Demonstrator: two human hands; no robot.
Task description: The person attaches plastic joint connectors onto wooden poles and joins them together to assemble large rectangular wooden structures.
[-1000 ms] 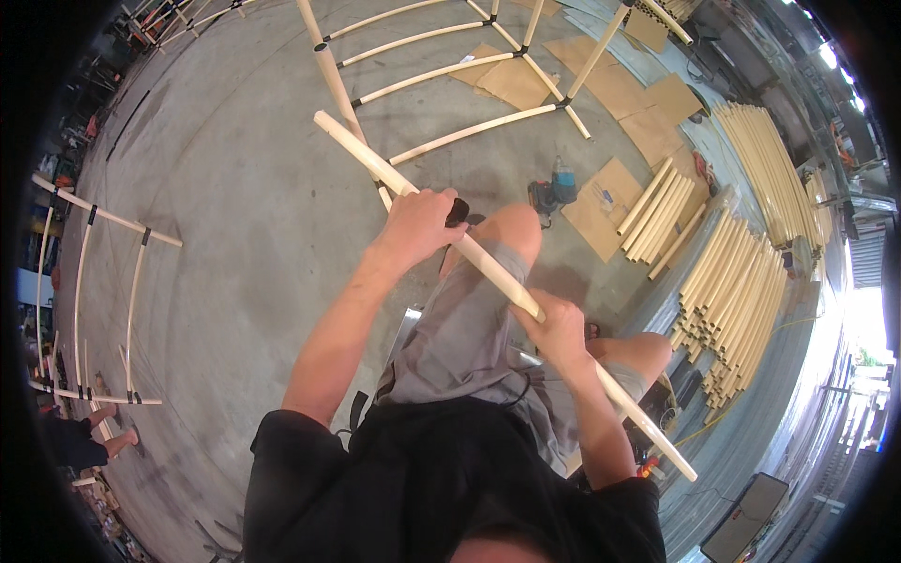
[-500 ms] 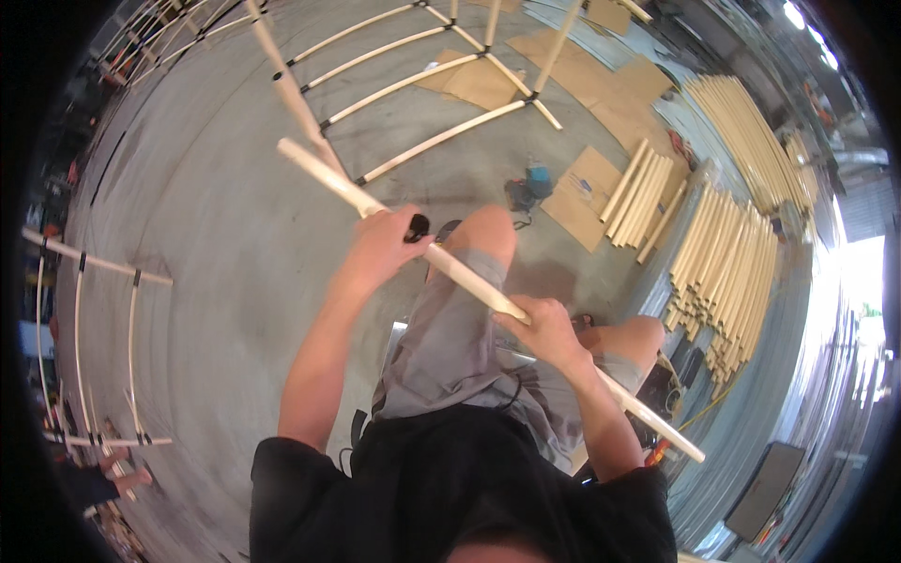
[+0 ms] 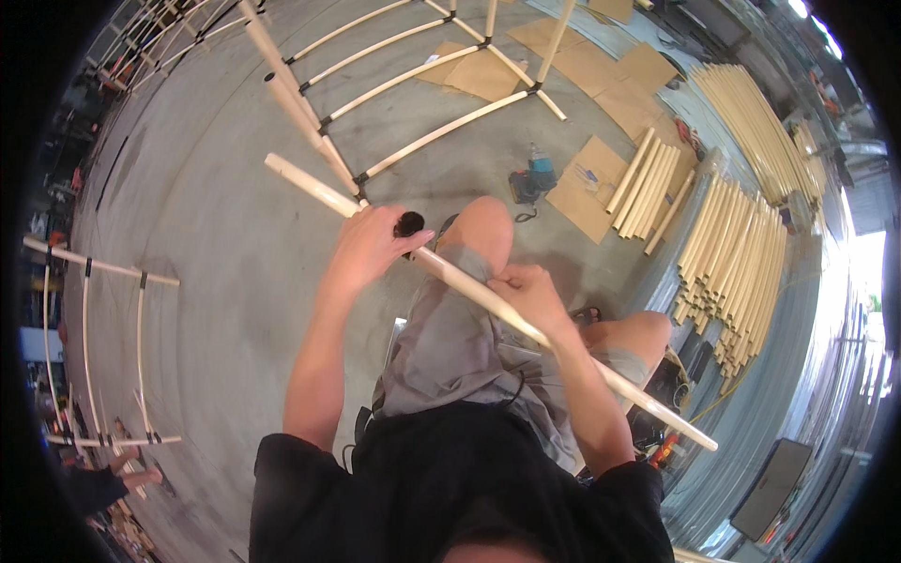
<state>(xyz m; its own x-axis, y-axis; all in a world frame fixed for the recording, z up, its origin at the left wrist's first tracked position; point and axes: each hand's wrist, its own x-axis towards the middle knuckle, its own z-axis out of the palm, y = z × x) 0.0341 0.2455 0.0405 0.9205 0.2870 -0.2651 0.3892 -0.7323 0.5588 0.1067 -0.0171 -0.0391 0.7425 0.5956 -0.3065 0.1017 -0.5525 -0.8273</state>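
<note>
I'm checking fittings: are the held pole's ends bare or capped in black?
Bare: both ends of the pole show pale, with no black piece on them; the black fitting is at the left hand.

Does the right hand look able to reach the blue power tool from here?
Probably not without leaning: the power tool lies on the floor beyond the left knee, and the right hand is by the pole.

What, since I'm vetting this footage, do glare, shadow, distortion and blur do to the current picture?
Head view: the opening at far right blows out white; head view: fisheye distortion bows the frame's rails; head view: soft shadow darkens the floor between the knees; head view: the pale pole looks fairly sharp.
</note>
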